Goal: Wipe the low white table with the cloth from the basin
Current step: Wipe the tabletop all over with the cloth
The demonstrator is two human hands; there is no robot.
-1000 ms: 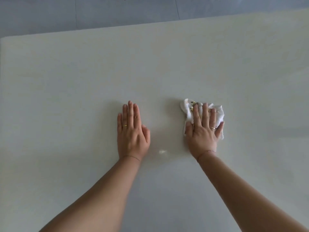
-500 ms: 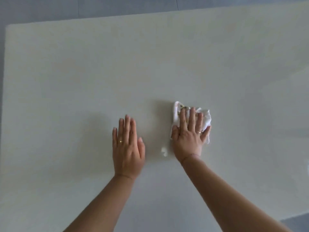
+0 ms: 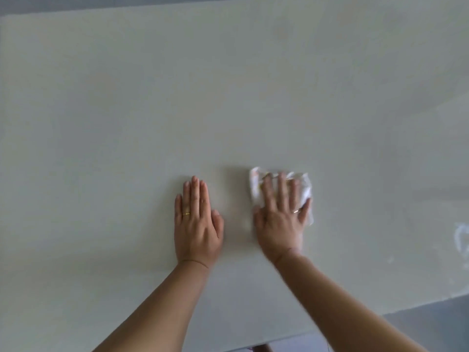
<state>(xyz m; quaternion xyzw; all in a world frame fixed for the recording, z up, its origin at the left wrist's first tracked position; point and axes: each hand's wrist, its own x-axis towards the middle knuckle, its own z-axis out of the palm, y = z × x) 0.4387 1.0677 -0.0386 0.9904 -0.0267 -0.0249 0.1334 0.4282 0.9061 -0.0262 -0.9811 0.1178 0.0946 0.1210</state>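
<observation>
One low white table (image 3: 127,110) fills nearly the whole head view, and on it are two bare hands and a single white cloth (image 3: 256,189). The left hand (image 3: 196,224) lies flat, palm down, on the bare tabletop, its fingers straight and close together and the thumb slightly out to the side; it holds nothing and touches only the table surface. A thin gold ring (image 3: 186,213) sits on one of its fingers. The right hand (image 3: 281,219) lies just beside it, the two apart with a strip of table between them, and it presses down on the crumpled cloth with the fingers spread flat over the fabric rather than curled around it. The cloth sticks out past the fingertips at the far side and along the outer edge of the hand, and it lies on the table just right of centre. A second ring (image 3: 295,211) shows on the right hand. This hand and the cloth look slightly blurred. At the far right of the table, well apart from the hands, a few faint whitish smears (image 3: 460,237) mark the surface.
</observation>
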